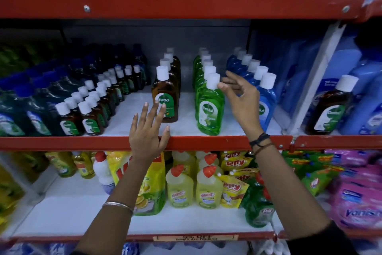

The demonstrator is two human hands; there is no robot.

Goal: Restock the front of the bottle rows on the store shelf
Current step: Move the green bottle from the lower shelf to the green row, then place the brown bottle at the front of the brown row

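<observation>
head view: green dettol bottle (210, 108), white cap, front of row

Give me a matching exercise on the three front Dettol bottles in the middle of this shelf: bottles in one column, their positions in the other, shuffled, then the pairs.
Column 1
1. brown bottle
2. green bottle
3. blue bottle

Column 2
A. partly hidden behind the right hand
B. at the front edge of the shelf, fingertips of the right hand at its white cap
C. set back from the shelf edge, just beyond the fingertips of the left hand

Pairs: 1-C, 2-B, 3-A
</observation>
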